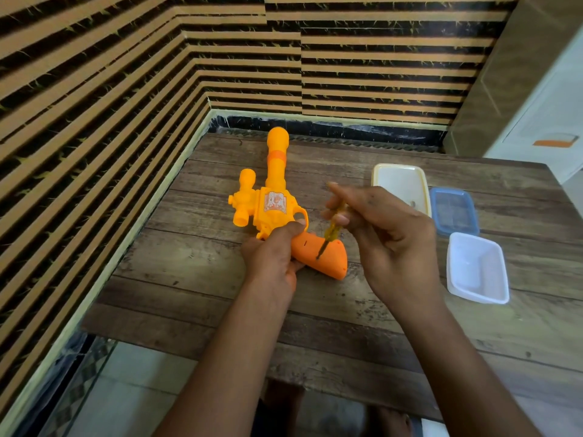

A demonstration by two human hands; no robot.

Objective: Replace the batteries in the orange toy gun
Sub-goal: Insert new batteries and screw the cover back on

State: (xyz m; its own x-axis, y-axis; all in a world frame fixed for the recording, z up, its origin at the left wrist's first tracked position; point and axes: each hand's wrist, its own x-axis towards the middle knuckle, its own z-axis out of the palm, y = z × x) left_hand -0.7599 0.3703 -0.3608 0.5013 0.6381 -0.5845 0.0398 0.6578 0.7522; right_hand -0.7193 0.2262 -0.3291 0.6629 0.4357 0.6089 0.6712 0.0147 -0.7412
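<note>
The orange toy gun [273, 197] lies on the wooden table [195, 298], barrel pointing to the far wall and its darker orange grip toward me. My left hand [273, 255] grips the gun where the grip meets the body, thumb on top. My right hand [380, 228] pinches a small yellow-handled screwdriver [331, 230]. Its dark tip touches the side of the grip at a small hole. No batteries are visible.
To the right stand a cream-rimmed white container [400, 181], a blue lid or box [454, 211] and an empty white plastic tub [476, 268]. Striped walls close the table's left and far sides. The near table edge drops to a tiled floor.
</note>
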